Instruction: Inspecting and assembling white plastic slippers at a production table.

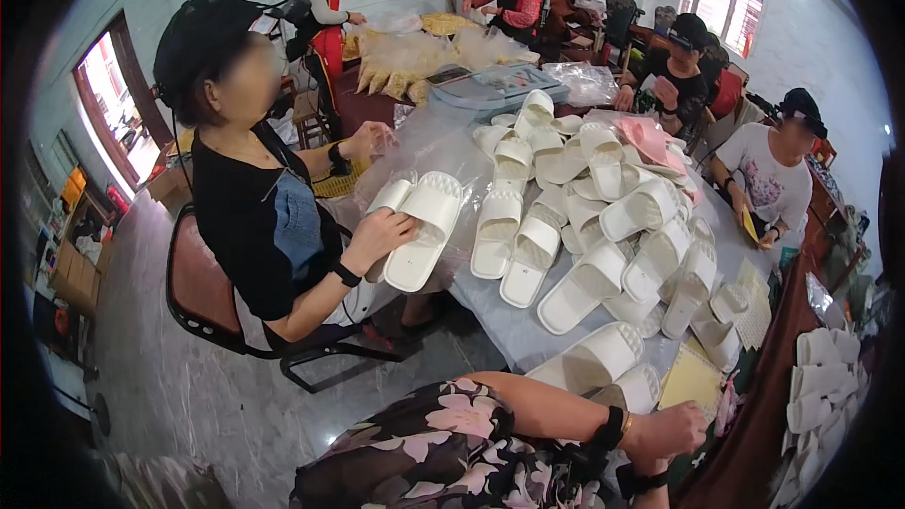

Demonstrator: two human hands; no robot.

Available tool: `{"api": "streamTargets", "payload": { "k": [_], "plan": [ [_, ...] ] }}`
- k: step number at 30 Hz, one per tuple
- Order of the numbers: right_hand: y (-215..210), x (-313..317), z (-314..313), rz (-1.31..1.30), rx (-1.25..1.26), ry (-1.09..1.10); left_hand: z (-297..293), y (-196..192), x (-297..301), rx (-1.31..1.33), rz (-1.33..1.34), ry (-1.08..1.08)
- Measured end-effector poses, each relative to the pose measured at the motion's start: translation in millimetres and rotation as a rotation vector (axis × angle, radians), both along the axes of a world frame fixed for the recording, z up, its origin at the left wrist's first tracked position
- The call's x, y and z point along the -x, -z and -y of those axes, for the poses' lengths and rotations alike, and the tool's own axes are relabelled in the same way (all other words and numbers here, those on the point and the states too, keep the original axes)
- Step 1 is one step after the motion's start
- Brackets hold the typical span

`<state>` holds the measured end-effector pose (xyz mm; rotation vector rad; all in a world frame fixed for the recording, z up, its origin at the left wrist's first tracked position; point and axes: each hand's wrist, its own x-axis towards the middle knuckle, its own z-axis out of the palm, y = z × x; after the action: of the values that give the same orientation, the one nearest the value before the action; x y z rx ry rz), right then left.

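Note:
At the lower right, my left hand [671,429] is curled closed, with a black band on its wrist. Whatever lies inside its fingers, if anything, is hidden. My right hand [649,460] comes up from the lower edge just beneath it and is mostly covered, so its fingers do not show. Beyond my hands lies a yellow sheet [693,379]. White slide slippers [586,358] lie on the table close to my left forearm, one more slipper [636,386] partly behind my wrist. A small pink thing [727,407] is beside my left hand.
A large heap of white slippers [580,217] covers the grey table [485,311], with pink slippers [650,141] at its far side. More slippers [820,386] are stacked at right. A seated co-worker [255,170] at left holds white slippers [424,231]; several other people work farther back.

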<state>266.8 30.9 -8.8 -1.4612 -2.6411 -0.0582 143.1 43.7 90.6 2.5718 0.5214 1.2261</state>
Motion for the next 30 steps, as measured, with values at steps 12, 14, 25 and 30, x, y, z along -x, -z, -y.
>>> {"api": "streamTargets", "payload": {
  "k": [12,14,25,30],
  "plan": [
    [-81,19,46,-0.058,0.362,-0.01,-43,53,38,0.274,0.033,-0.213],
    [-74,16,48,-0.116,0.416,-0.001,-42,46,43,0.408,0.068,-0.155],
    [-128,35,63,-0.394,0.795,-0.138,-63,62,50,0.862,0.346,0.08],
    [-183,66,57,-0.615,0.811,-0.257,-44,73,23,1.405,0.438,0.411]
  ]
}}
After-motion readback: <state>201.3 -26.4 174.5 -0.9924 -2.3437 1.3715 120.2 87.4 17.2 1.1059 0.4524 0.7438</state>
